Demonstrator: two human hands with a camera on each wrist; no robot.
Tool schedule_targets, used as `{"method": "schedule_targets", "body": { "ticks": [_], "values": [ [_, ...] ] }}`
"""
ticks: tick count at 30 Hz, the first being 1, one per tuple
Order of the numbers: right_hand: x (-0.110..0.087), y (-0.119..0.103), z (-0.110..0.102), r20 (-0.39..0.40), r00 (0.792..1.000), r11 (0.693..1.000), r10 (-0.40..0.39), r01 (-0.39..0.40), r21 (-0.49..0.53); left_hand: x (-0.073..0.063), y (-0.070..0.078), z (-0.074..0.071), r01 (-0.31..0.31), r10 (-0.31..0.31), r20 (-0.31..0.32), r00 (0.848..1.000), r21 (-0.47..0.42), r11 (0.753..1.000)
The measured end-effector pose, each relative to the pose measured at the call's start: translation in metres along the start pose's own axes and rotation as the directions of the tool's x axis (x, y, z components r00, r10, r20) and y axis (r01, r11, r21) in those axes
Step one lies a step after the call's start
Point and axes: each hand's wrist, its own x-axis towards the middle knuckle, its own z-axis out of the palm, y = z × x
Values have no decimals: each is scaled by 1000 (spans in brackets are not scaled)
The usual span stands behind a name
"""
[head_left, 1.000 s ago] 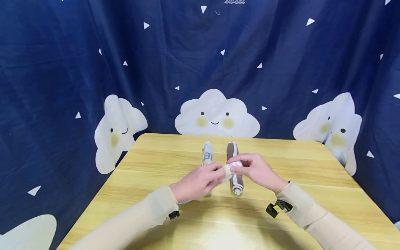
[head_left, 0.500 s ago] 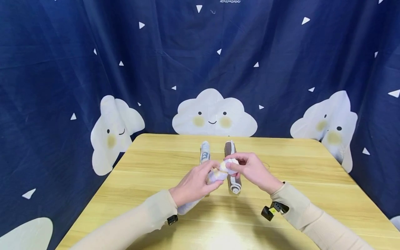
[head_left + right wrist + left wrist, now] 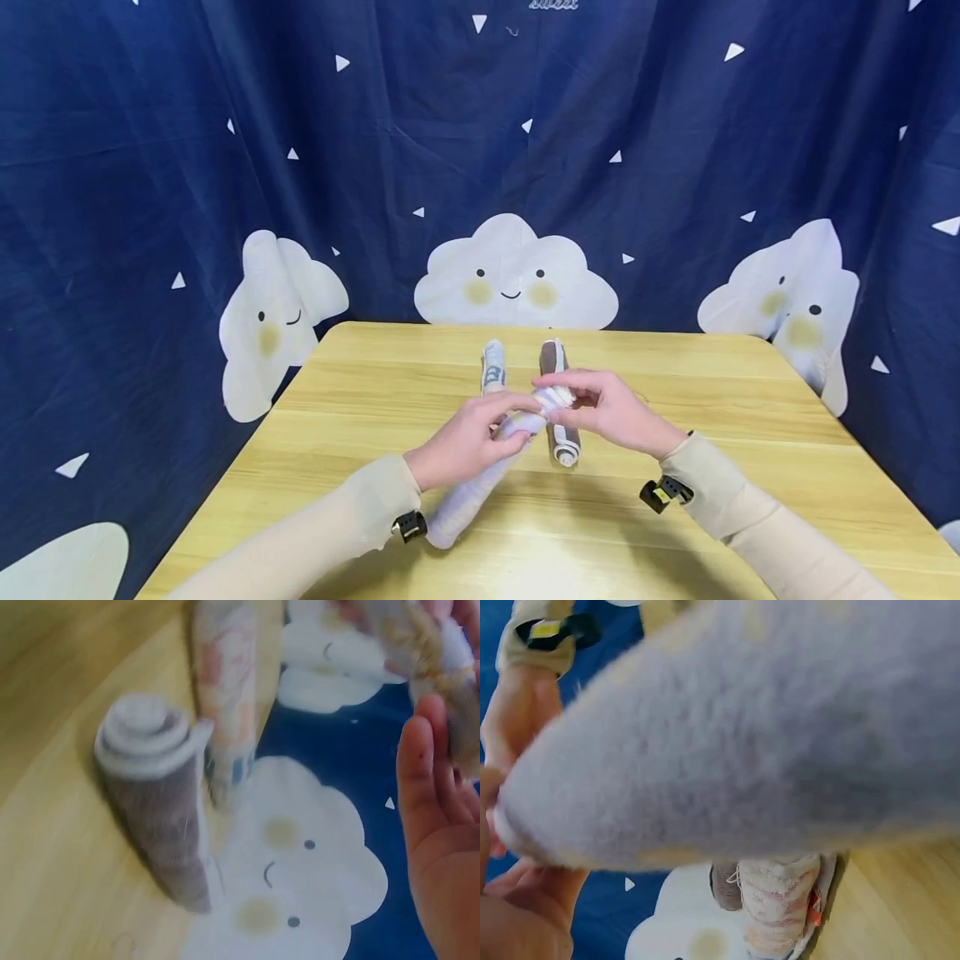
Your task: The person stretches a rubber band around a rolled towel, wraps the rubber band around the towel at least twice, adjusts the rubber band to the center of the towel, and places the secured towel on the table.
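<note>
A pale lavender rolled towel (image 3: 467, 507) slants above the table, its lower end towards the person. My left hand (image 3: 474, 440) grips it near the upper end, thumb on the near side and fingers over the top. At that upper tip, my right hand (image 3: 611, 412) pinches the cloth between thumb and fingers. The roll's fuzzy side (image 3: 705, 750) fills much of the left wrist view. Behind the hands lie a brown rolled towel (image 3: 154, 817) with a white edge and a whitish rolled towel (image 3: 492, 367) with blue print, partly hidden by the left hand.
The wooden table (image 3: 390, 367) has rounded far corners. A dark blue curtain (image 3: 510, 150) with cloud faces hangs around its back and sides. Both wrists wear black straps, such as the right wrist strap (image 3: 666, 493).
The lavender roll's lower end has come into view and swung towards the person. Both hands have shifted their fingers on its upper end. The other two rolls lie still.
</note>
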Motion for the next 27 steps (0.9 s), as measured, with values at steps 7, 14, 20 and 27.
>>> {"method": "schedule_targets", "body": {
  "ticks": [7,14,20,27],
  "values": [
    [1,7,1,-54,996,993,75,-79,-85,6,3,-2,-48,31,72,997,251,967],
    [3,9,8,-93,984,986,151,-158,-62,7,7,5,-128,93,102,990,431,893],
    [4,-7,13,-155,968,969,198,-216,-116,10,10,8,-89,58,86,995,416,905],
    [6,-12,13,-179,940,952,291,-303,-43,5,7,13,-121,97,74,993,466,877]
  ]
}}
